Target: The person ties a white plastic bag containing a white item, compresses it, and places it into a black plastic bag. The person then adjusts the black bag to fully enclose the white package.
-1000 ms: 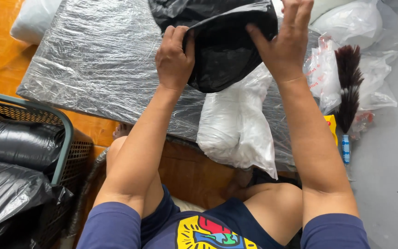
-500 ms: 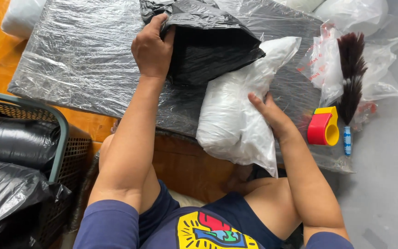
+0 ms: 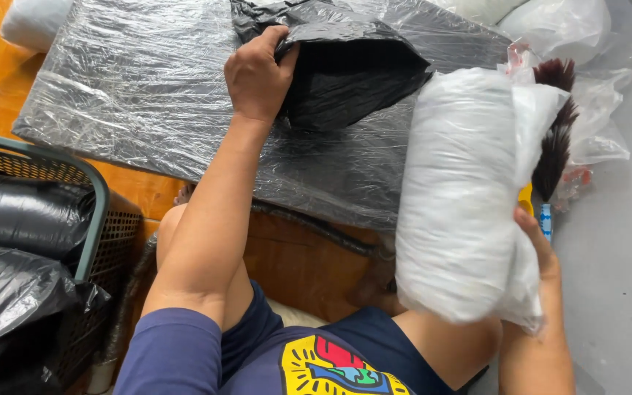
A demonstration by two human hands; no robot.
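My left hand (image 3: 259, 75) grips the rim of a black plastic bag (image 3: 345, 77) and holds its mouth open on the low table. My right hand (image 3: 539, 245) holds a long white plastic-wrapped bundle (image 3: 462, 190) lifted off the table, upright at my right side; only a thumb and part of the palm show behind it. The bundle's top end is level with the black bag's opening, a short way to its right. The low table (image 3: 148, 95) is dark and covered in clear plastic film.
A dark mesh basket (image 3: 74, 190) at my left holds black-wrapped parcels (image 3: 23, 219). A dark feather duster (image 3: 554, 139) and clear plastic bags (image 3: 594, 124) lie at the table's right end. White bags (image 3: 34, 22) sit at the far left. Grey floor is on the right.
My right hand has lifted the white bundle off the table and stood it up at my right. The red and yellow tape dispenser is now hidden behind it. My left hand keeps hold of the black bag.
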